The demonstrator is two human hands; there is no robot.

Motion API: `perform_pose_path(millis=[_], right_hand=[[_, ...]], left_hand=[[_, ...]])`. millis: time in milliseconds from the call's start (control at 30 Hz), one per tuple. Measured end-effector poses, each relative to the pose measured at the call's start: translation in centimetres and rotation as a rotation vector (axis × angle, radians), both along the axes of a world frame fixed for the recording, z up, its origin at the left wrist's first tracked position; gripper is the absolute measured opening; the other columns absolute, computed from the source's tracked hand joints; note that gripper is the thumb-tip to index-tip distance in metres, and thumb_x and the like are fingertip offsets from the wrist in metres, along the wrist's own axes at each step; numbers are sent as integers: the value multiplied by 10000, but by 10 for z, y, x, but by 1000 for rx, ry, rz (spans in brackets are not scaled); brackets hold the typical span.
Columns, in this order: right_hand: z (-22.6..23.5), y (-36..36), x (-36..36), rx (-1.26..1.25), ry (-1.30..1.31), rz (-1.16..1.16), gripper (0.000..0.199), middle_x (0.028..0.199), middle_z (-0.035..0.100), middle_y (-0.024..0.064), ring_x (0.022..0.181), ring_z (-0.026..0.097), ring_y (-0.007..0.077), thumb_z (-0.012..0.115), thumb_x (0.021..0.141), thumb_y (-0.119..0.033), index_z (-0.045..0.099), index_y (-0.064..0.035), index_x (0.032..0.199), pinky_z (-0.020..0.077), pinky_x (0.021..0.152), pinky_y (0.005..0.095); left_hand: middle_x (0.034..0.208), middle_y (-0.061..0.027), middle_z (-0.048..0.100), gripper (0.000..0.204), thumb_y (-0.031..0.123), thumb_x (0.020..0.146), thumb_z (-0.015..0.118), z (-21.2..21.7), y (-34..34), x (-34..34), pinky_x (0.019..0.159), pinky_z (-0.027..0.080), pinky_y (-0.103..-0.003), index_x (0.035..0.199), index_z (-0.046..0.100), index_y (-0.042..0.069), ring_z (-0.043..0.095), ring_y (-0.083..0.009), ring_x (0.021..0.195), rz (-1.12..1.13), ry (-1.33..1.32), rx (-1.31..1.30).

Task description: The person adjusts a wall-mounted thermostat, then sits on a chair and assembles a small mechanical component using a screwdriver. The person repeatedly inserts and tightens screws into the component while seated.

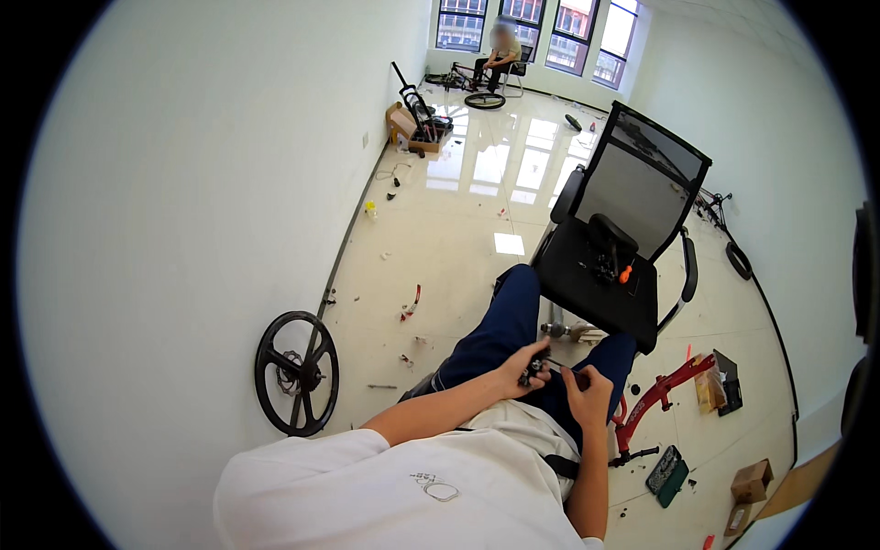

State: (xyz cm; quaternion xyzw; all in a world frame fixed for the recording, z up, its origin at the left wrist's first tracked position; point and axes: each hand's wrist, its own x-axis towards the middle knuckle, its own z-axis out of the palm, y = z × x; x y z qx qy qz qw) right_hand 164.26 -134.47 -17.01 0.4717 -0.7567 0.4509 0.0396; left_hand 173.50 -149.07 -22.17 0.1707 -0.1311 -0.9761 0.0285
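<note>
Over my lap, my left hand [522,371] is closed around a small black and silver metal part [534,368], too small to name exactly. My right hand [589,396] is closed on a thin metal rod-like tool [555,365], whose tip points at that part; its handle is hidden in my fingers. Just ahead stands a black mesh-backed chair [596,284]. On its seat lie a black bicycle saddle [611,236], an orange-handled tool [625,274] and several small dark parts [603,269].
A black spoked wheel [296,374] leans by the left wall. To my right lie a red bicycle frame [662,392], a green tool case [666,477] and cardboard boxes [751,481]. Loose parts dot the floor. Far off, a person [500,60] sits near a wheel [484,101].
</note>
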Motion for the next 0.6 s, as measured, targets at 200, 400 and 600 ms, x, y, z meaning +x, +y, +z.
perform_pose_path(millis=[200, 400, 600], right_hand=[[20, -45, 66, 143, 338, 187, 307, 621, 617, 183, 579, 622, 361, 637, 856, -238, 614, 3, 667, 486, 529, 411], [31, -71, 73, 309, 654, 439, 398, 652, 628, 164, 534, 594, 330, 651, 790, -373, 618, -11, 626, 488, 551, 407], [25, -113, 75, 338, 779, 687, 354, 702, 645, 152, 597, 625, 320, 637, 778, -354, 634, -22, 655, 489, 570, 424]], left_hand=[[615, -17, 463, 490, 462, 908, 618, -44, -37, -11, 495, 415, -247, 646, 394, 114, 453, -136, 499, 147, 210, 345], [591, -33, 504, 543, 547, 924, 537, -27, -33, 4, 507, 441, -290, 627, 434, 105, 507, -149, 524, -73, 207, 39], [593, -33, 508, 536, 543, 926, 536, -28, -28, 15, 499, 441, -287, 625, 438, 110, 513, -145, 526, -240, 245, -43]])
